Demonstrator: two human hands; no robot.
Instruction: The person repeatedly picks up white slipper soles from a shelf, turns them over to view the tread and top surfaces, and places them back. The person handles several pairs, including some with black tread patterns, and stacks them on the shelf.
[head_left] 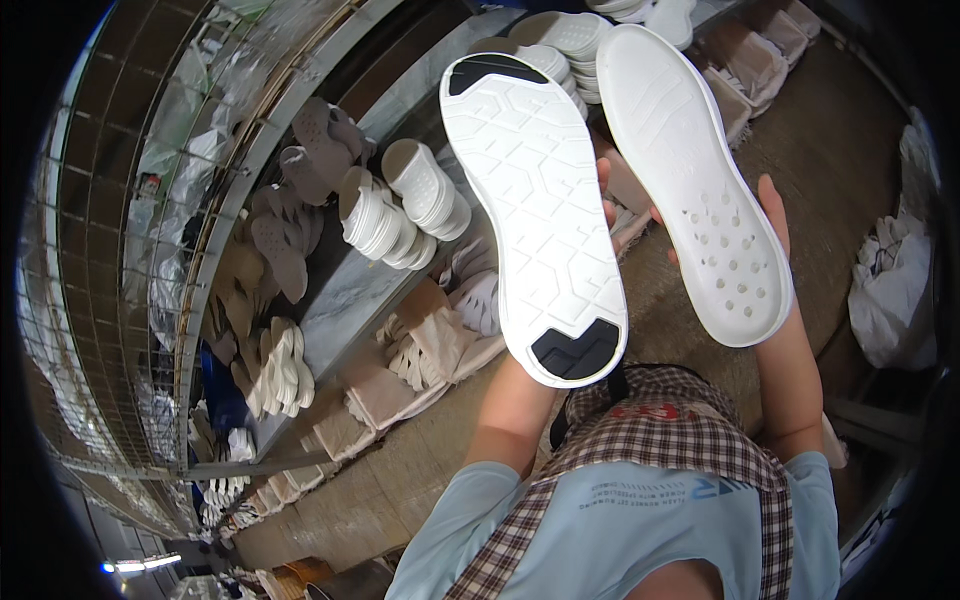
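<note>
My left hand [607,190] grips a white shoe sole [545,210] from behind. Only its fingertips show, past the sole's right edge. The sole's patterned tread faces me, with black patches at both ends. Beside it, my right hand [776,218] is closed around a second white shoe sole [690,165], a thumb along one edge and fingertips at the other. That sole turns its hollow inner face to me, with round holes in the lower end. Both soles are held up roughly side by side, slightly apart and tilted to the left.
A grey-topped bench [345,300] on the left bears stacked white soles [400,215] and grey soles [280,245]. Pinkish bins [380,395] line its near side. Wire mesh [100,260] stands at far left. A white plastic bag [893,290] lies at right.
</note>
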